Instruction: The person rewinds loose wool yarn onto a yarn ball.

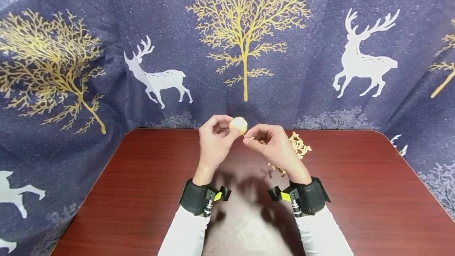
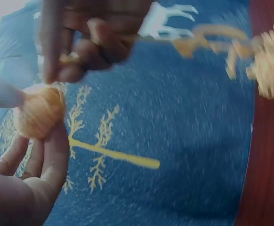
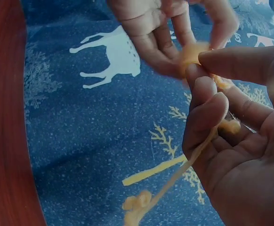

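Observation:
A small round ball of pale yellow yarn [image 1: 239,125] is pinched between the thumb and fingers of my left hand [image 1: 215,141], above the table's far edge. In the left wrist view, the yarn ball [image 2: 40,113] looks wound and slightly blurred. Close on its right, my right hand [image 1: 275,145] pinches a yarn strand with thumb and fingertips. The right wrist view shows the yarn strand [image 3: 174,178] running across the curled fingers and down, with a knobbly clump lower along it. My right fingertips are near the ball; whether they touch it I cannot tell.
A loose, curly heap of yarn [image 1: 299,145] lies on the red-brown table [image 1: 355,177] behind the right hand, partly hidden by it. Dark blue cloth [image 1: 277,102] printed with deer and trees hangs behind the table. Black straps [image 1: 311,196] wrap both wrists.

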`<act>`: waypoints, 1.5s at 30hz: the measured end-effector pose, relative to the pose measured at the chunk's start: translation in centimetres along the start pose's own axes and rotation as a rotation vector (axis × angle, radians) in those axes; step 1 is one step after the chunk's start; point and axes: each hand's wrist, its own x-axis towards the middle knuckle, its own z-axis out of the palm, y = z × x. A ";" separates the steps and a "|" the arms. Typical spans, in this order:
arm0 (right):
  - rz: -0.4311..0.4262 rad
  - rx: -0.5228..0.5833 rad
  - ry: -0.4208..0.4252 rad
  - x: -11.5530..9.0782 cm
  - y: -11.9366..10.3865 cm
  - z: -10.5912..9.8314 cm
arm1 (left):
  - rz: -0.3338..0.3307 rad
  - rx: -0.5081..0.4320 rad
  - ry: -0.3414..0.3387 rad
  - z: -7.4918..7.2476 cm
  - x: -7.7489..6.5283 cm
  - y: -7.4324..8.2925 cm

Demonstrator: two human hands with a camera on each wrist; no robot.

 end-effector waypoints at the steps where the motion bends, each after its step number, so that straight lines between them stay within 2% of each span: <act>1: -0.002 -0.002 0.000 0.0 -0.1 0.0 | 0.016 0.078 -0.006 0.0 0.0 -0.1; 4: -0.006 -0.009 0.011 -0.1 -0.3 -0.1 | 0.051 0.270 -0.047 -0.1 -0.2 -0.3; 6: -0.010 -0.006 0.028 -0.1 -0.4 -0.2 | 0.053 0.348 -0.086 -0.2 -0.2 -0.5; 10: -0.030 0.030 0.074 -0.2 -0.4 -0.6 | 0.021 0.425 -0.206 -0.7 -0.2 -0.6; 14: -0.045 0.096 0.121 -0.1 -0.3 -1.0 | -0.031 0.431 -0.419 -1.4 -0.1 -0.4; 17: -0.039 0.145 0.156 -0.1 -0.1 -1.3 | -0.058 0.370 -0.601 -1.7 -0.1 -0.3; 19: -0.032 0.169 0.177 -0.1 0.0 -1.5 | -0.073 0.279 -0.699 -1.8 -0.1 -0.2; 21: -0.031 0.176 0.188 -0.1 0.1 -1.6 | -0.084 0.150 -0.754 -1.9 0.0 -0.1; 23: -0.030 0.184 0.193 -0.1 0.2 -1.7 | -0.097 -0.004 -0.764 -2.0 0.0 0.0; 25: -0.026 0.192 0.189 0.0 0.4 -1.6 | -0.096 -0.139 -0.738 -2.0 0.0 0.1; 28: -0.015 0.198 0.166 0.0 0.5 -1.4 | -0.077 -0.268 -0.632 -1.9 0.0 0.5; 31: -0.008 0.190 0.123 0.0 0.5 -1.1 | -0.085 -0.342 -0.477 -1.5 0.0 0.8; 37: -0.006 0.093 0.030 0.1 0.2 -0.3 | -0.194 -0.452 -0.150 -0.8 0.0 1.1; 39: -0.004 0.074 0.003 0.0 0.2 0.0 | -0.207 -0.430 -0.065 -0.7 0.1 1.1; 41: 0.001 0.064 -0.015 0.0 0.0 0.2 | -0.189 -0.376 0.002 -0.7 0.2 0.9; 45: 0.004 0.056 -0.027 -0.1 -0.3 0.3 | -0.116 -0.137 0.081 -0.7 0.4 0.3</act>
